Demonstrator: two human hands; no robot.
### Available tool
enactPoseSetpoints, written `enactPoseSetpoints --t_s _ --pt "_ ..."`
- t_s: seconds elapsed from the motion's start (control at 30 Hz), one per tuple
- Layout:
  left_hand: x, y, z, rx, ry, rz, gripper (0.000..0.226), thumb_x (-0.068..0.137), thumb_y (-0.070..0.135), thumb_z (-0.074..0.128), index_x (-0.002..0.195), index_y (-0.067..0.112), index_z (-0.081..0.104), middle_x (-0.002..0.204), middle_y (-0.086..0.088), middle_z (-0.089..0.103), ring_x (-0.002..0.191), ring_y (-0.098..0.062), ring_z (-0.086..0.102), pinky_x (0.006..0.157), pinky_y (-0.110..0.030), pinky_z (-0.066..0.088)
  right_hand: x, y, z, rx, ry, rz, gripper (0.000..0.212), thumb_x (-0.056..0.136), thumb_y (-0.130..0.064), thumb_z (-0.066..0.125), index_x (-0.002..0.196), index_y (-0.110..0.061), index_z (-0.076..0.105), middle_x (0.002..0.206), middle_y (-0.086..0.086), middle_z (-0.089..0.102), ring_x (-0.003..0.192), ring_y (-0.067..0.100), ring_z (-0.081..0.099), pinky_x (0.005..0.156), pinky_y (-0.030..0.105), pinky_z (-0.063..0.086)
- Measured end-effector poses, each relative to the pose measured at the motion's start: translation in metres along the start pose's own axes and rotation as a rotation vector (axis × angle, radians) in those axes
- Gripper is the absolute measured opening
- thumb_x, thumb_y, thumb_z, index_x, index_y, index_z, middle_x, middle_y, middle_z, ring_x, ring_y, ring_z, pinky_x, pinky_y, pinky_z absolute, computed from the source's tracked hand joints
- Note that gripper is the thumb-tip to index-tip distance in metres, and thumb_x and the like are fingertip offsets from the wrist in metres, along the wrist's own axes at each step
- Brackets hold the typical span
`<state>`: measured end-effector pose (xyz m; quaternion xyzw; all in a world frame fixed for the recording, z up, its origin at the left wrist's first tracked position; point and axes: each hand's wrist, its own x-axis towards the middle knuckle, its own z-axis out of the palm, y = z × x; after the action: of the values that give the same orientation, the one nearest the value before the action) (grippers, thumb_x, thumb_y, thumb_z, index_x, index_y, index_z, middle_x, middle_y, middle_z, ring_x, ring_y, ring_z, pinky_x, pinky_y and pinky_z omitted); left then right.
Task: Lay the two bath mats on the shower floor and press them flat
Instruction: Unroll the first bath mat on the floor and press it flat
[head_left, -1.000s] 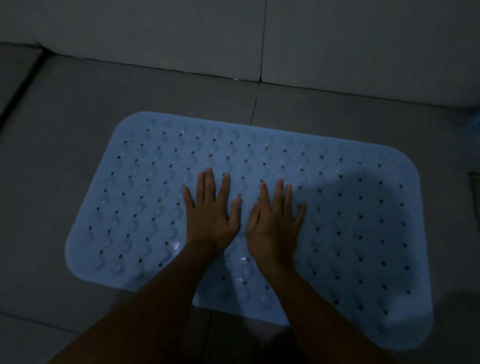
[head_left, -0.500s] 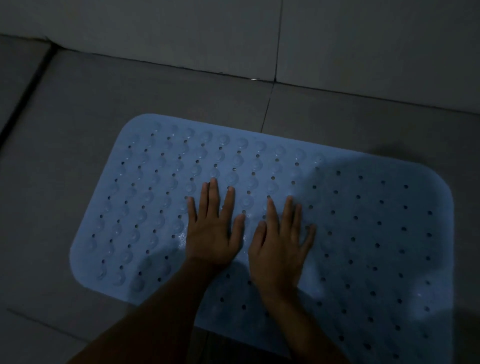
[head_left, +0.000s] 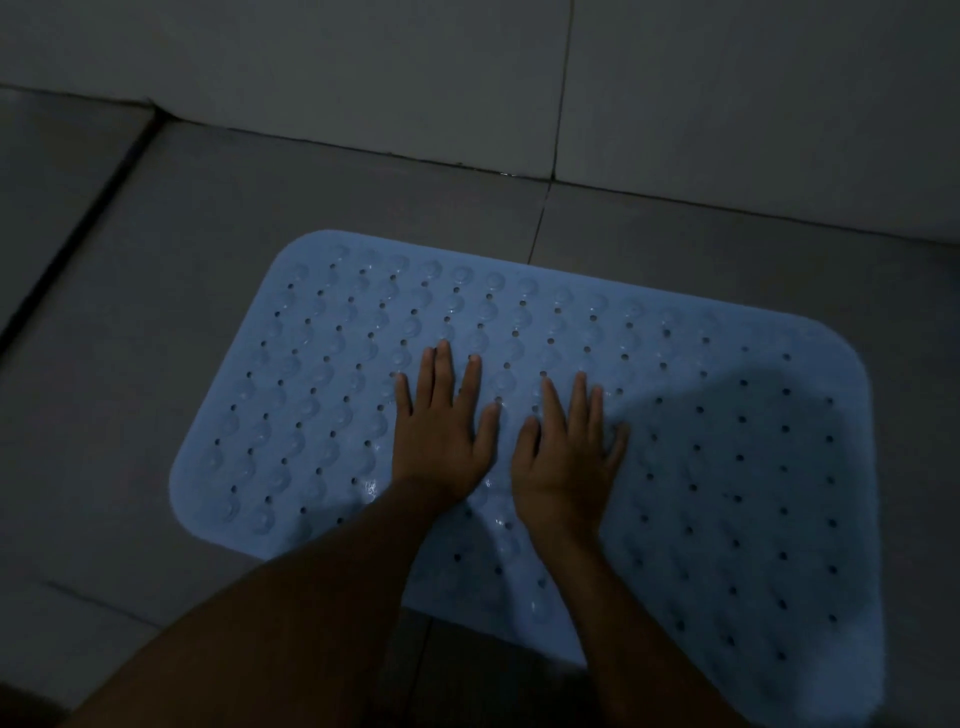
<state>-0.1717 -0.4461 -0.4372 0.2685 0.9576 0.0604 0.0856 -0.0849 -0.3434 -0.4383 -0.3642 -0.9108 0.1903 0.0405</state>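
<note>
Pressure is being put on the blue bath mat (head_left: 322, 395) by the left hand (head_left: 439, 441) and right hand (head_left: 566, 462), fingers being held straight and spread, near its middle; the mat is being borne flat by the shower floor (head_left: 156, 312).

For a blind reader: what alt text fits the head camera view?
A person's left hand and right hand press flat, side by side, on the middle of a pale blue perforated bath mat lying on a dim grey tiled floor beside the wall.

forearms (head_left: 322, 623) cropped, bath mat (head_left: 332, 395) edge partly hidden
</note>
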Motion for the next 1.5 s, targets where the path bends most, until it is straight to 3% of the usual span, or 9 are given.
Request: enactPoseSetpoints --t_s 0.17,0.3,0.47,0.67,0.83,0.93,1.2,1.3,1.5 --pt "-0.002 0.001 -0.007 -0.040 -0.059 0.001 0.069 0.094 0.059 0.004 0.154 0.025 0.000 0.161 -0.010 -0.011 0.147 -0.023 -0.016 0.118 -0.052 -0.008 0.002 -0.006 -0.010 0.007 -0.094 0.035 0.050 0.099 -0.036 0.039 0.148 -0.033 0.031 0.162 0.000 0.010 0.149 0.018 0.002 0.119 0.052 -0.001" --pt "0.000 -0.012 -0.024 -0.142 -0.121 0.060 0.061 0.100 0.051 0.025 0.153 0.022 0.015 0.162 -0.009 0.002 0.149 -0.024 -0.003 0.119 -0.047 -0.002 0.010 -0.017 -0.023 0.040 -0.181 0.118 0.051 0.099 -0.037 0.037 0.149 -0.033 0.028 0.162 0.000 0.007 0.149 0.019 0.000 0.119 0.049 -0.006" --pt "0.003 -0.058 -0.071 -0.284 -0.097 0.109 0.039 0.100 0.033 0.043 0.136 0.020 0.051 0.140 -0.005 0.053 0.126 -0.024 0.050 0.102 -0.034 0.039 0.009 -0.041 -0.034 0.362 -0.159 0.048 0.042 0.098 -0.029 0.043 0.140 -0.023 0.046 0.149 0.001 0.042 0.136 0.021 0.039 0.113 0.040 0.033" --pt "0.005 -0.144 -0.115 -0.164 -0.001 0.075 0.037 0.098 0.032 0.042 0.129 0.022 0.059 0.132 -0.006 0.060 0.117 -0.028 0.057 0.093 -0.037 0.046 -0.008 -0.103 -0.022 0.433 -0.243 -0.141 0.037 0.100 -0.031 0.042 0.135 -0.025 0.051 0.141 -0.003 0.051 0.125 0.016 0.051 0.105 0.036 0.043" --pt "0.005 -0.193 -0.115 -0.168 0.042 0.044 0.053 0.090 0.037 0.028 0.131 0.018 0.057 0.130 -0.007 0.059 0.115 -0.029 0.057 0.091 -0.036 0.046 -0.005 -0.170 0.021 0.157 -0.221 -0.292 0.053 0.101 -0.039 0.031 0.151 -0.026 0.024 0.162 0.005 0.011 0.149 0.020 0.005 0.121 0.046 0.003" --pt "0.003 -0.205 -0.101 -0.177 0.082 0.072 0.053 0.091 0.034 0.029 0.132 0.013 0.056 0.130 -0.010 0.059 0.115 -0.030 0.057 0.090 -0.034 0.045 0.004 -0.192 0.051 0.011 -0.218 -0.241 0.059 0.100 -0.045 0.021 0.154 -0.025 0.010 0.162 0.008 -0.004 0.149 0.022 -0.009 0.119 0.051 -0.006" --pt "0.027 -0.215 -0.065 -0.193 0.133 0.133 0.043 0.098 0.029 0.038 0.134 0.010 0.051 0.138 -0.012 0.049 0.123 -0.027 0.048 0.104 -0.043 0.036 0.002 -0.199 0.081 -0.088 -0.048 -0.188 0.060 0.098 -0.039 0.023 0.152 -0.011 0.024 0.160 0.014 0.016 0.149 0.028 0.011 0.118 0.056 0.009" --pt "0.038 -0.213 -0.056 -0.198 0.111 0.097 0.046 0.099 0.032 0.036 0.139 0.013 0.047 0.147 -0.012 0.041 0.137 -0.026 0.036 0.111 -0.053 0.027 0.003 -0.199 0.083 -0.156 -0.049 -0.185 0.059 0.099 -0.038 0.026 0.151 -0.010 0.022 0.159 0.016 0.015 0.148 0.030 0.010 0.117 0.058 0.010" --pt "0.040 -0.213 -0.047 -0.119 0.030 0.086 0.053 0.100 0.039 0.029 0.151 0.022 0.029 0.161 -0.006 0.016 0.149 -0.019 0.009 0.120 -0.049 0.004 0.005 -0.203 0.079 -0.193 -0.085 -0.184 0.058 0.099 -0.037 0.029 0.151 -0.012 0.025 0.159 0.015 0.014 0.148 0.030 0.010 0.117 0.059 0.010"
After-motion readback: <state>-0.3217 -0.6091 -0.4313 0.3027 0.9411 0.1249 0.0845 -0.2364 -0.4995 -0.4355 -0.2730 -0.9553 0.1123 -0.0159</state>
